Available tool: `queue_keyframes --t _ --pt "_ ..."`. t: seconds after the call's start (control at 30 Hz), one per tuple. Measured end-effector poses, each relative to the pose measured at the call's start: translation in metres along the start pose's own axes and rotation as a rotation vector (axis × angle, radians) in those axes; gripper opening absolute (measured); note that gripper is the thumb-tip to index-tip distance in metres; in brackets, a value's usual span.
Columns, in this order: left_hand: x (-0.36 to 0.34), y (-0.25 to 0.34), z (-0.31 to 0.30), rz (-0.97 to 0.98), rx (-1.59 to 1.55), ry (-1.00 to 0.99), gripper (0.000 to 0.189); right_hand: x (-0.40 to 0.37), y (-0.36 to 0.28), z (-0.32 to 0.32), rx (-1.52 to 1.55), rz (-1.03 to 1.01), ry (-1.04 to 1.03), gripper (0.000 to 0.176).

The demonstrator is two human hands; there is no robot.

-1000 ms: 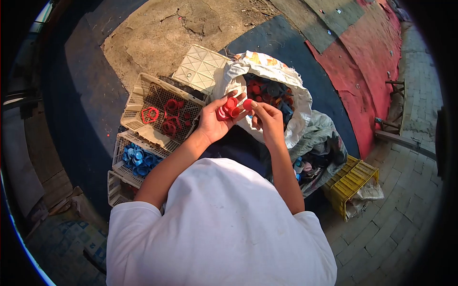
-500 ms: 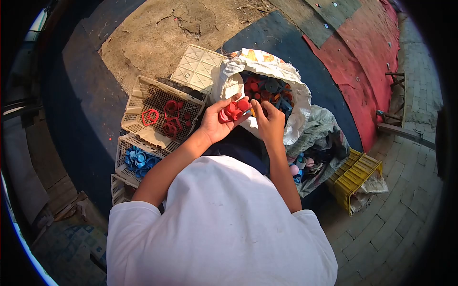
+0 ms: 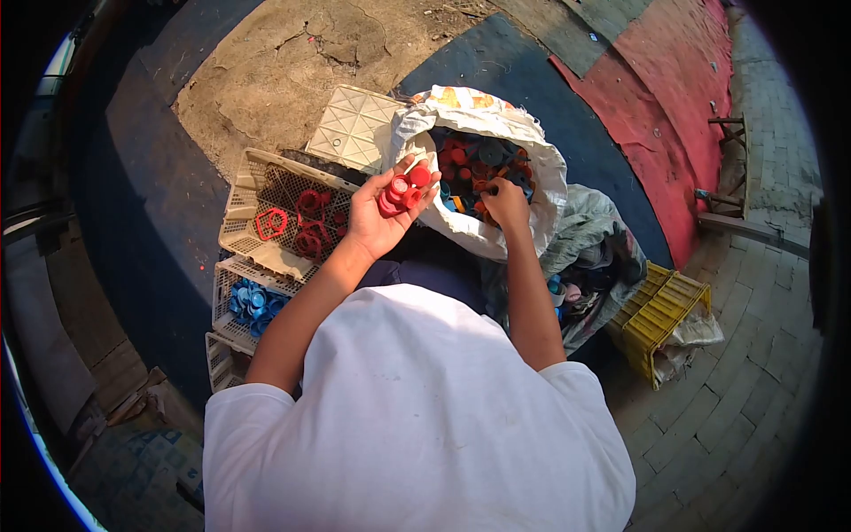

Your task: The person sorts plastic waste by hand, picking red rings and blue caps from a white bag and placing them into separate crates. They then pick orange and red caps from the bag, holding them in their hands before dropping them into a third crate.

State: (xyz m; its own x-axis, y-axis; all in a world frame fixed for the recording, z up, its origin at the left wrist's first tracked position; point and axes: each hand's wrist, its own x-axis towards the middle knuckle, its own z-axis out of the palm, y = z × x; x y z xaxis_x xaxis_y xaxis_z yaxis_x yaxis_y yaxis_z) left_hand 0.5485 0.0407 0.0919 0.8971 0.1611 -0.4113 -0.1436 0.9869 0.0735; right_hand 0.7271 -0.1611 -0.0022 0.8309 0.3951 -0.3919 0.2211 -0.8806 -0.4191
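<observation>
My left hand (image 3: 374,219) is cupped, palm up, around several red plastic caps (image 3: 413,197); its fingers curl about them in front of the white woven sack (image 3: 551,191). Inside the sack's mouth, my right hand (image 3: 509,206) reaches down with its fingers pinched together. What those fingers hold, if anything, is hidden. Mixed plastic caps (image 3: 458,158) in red, orange, blue and dark grey fill the sack around the right fingertips.
To the left, a cream crate (image 3: 238,232) holds red plastic pieces. Below it, another crate (image 3: 220,306) contains blue caps (image 3: 255,303). A grey-green sack (image 3: 581,217) and a yellow crate (image 3: 660,310) stand at the right. Behind lies a cream lattice panel (image 3: 355,129).
My right hand has moved away from the left, over the caps in the sack. The left hand has shifted slightly left and up, still holding the red caps.
</observation>
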Motion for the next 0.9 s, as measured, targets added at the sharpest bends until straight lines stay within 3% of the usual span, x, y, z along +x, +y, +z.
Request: queue_keyframes --t 0.17,0.37,0.57,0.67,0.9 --pt "-0.002 0.000 0.002 0.014 0.009 0.014 0.046 0.009 0.007 0.009 -0.054 0.139 -0.067 0.030" --pt "-0.002 0.001 0.001 0.046 0.006 0.022 0.047 -0.001 0.014 0.005 -0.074 0.170 -0.035 0.033" --pt "0.001 -0.005 0.001 0.034 0.009 0.037 0.047 -0.010 -0.004 0.012 -0.079 -0.004 0.219 0.018" --pt "0.003 -0.010 0.001 -0.008 -0.008 0.035 0.048 0.001 0.011 0.029 -0.149 -0.092 0.227 0.015" --pt "0.005 -0.014 0.004 -0.041 0.020 0.013 0.048 0.023 -0.002 0.024 -0.300 -0.035 0.056 0.016"
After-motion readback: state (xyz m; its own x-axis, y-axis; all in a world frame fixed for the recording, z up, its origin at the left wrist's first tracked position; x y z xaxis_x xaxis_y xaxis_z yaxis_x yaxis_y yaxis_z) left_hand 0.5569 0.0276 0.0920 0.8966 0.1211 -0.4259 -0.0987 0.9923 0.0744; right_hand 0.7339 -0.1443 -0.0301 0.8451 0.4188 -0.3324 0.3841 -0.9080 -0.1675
